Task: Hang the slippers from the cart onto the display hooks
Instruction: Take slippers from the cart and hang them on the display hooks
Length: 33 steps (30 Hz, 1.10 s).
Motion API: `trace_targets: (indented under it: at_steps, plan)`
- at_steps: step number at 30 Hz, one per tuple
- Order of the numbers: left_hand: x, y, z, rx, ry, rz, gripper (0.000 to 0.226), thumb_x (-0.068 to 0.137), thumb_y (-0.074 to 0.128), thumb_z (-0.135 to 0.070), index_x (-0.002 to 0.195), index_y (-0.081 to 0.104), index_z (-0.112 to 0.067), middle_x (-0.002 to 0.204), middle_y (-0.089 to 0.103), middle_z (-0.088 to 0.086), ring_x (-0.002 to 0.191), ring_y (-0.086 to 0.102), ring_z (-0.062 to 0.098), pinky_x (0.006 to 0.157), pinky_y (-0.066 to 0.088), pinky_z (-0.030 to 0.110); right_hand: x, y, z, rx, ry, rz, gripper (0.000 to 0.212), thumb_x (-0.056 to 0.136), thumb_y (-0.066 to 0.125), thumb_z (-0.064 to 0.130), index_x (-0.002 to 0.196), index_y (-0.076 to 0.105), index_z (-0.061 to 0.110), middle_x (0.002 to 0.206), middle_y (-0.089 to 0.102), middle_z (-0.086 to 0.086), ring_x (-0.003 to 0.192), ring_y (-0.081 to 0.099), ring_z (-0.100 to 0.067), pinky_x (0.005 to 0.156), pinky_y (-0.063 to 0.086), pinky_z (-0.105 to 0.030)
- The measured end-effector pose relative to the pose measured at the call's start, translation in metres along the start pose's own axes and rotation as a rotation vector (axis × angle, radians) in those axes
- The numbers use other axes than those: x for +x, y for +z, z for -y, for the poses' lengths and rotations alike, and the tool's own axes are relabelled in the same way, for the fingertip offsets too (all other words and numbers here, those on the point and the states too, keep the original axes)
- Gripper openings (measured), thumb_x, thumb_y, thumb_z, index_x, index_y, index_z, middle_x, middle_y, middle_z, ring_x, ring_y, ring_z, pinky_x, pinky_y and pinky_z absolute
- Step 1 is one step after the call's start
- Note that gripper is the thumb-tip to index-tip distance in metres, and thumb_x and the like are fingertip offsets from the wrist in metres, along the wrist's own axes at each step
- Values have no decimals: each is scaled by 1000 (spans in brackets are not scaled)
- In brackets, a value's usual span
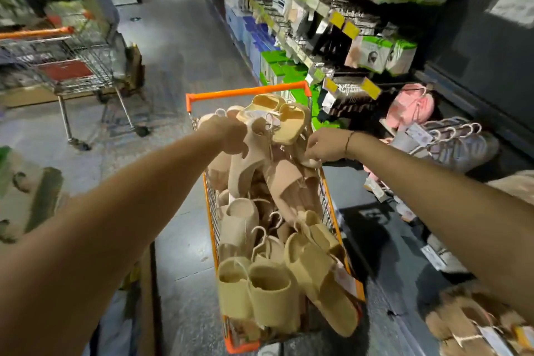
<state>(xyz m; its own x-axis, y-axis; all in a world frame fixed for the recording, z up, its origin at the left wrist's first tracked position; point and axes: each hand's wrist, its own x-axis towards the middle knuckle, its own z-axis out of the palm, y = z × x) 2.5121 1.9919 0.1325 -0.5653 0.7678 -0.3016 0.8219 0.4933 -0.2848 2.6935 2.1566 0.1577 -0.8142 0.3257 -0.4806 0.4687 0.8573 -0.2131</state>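
Note:
An orange-rimmed wire cart (248, 91) stands in the aisle, heaped with beige and pale pink slippers (271, 295) on white hangers. My left hand (228, 133) grips a bunch of pinkish slippers (245, 173) by their hangers, lifted above the pile. My right hand (325, 144) pinches the edge of a pink slipper (310, 163) at the cart's right rim. Display hooks (450, 130) on the right carry hung grey-lilac slippers, with pink slippers (410, 108) hung just behind them.
A second wire cart (63, 66) with an orange handle stands at the left. Shelves of packaged goods (372, 52) line the right side of the aisle. More beige slippers (474, 324) hang at the lower right. Boxes (26, 196) sit at the left.

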Motion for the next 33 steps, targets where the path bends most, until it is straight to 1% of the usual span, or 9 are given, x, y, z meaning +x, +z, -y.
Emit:
trace_targets:
  at_steps: [6,10,13,15,18,23,27,30,33]
  plan:
    - [77,14,-14,-207,-1,-268,49,96,52,-53,130,50,-17,130,56,14,119,54,37,96,48,51,79,21,-17,124,84,-159,33,87,56,22,57,48,9,62,46,-12,58,35,-20,50,23,-30]
    - [120,36,-29,-156,22,-325,51,97,52,-50,136,46,-17,133,53,15,123,50,37,96,43,47,123,34,-21,373,160,-283,41,87,56,15,53,34,19,55,37,-2,55,34,-19,53,27,-31]
    - [145,44,-38,-152,43,-324,47,101,47,-43,139,44,-14,133,53,16,122,50,37,99,41,49,147,53,-21,531,232,-290,12,89,58,27,81,52,20,80,54,-2,77,52,-25,65,38,-32]
    - [163,52,-40,-187,40,-276,46,101,48,-38,138,44,-11,135,51,17,126,48,38,106,38,53,163,72,-19,633,305,-295,45,92,58,36,127,42,13,118,58,-10,107,57,-33,85,48,-39]
    - [177,60,-40,-240,11,-234,47,101,47,-35,139,44,-8,140,48,21,132,45,40,113,32,56,172,93,-8,795,400,-395,56,97,53,35,140,27,11,134,53,-13,121,52,-36,98,42,-42]
    - [176,57,-30,-555,-61,-387,26,98,55,-29,117,59,-12,114,66,13,102,61,33,87,51,45,182,98,0,1042,460,-467,41,98,55,27,130,41,7,116,54,-4,98,47,-21,78,37,-27]
    - [157,41,-10,-662,-137,-395,15,97,52,-14,106,63,-12,99,68,8,88,62,30,69,49,40,206,103,-14,1302,481,-438,55,78,67,35,124,49,12,117,63,-12,96,62,-26,65,53,-36]
    - [136,28,3,-770,-158,-366,17,94,53,-5,99,68,-10,97,71,7,84,64,26,71,52,37,210,107,-24,1181,459,-405,69,70,63,46,128,49,11,107,65,-10,80,60,-24,46,48,-28]
    - [110,27,6,-859,-200,-286,22,99,52,-17,102,71,-5,98,71,12,88,66,27,71,53,35,168,89,8,916,398,-233,29,93,52,30,116,56,14,92,58,-7,72,54,-24,48,43,-26]
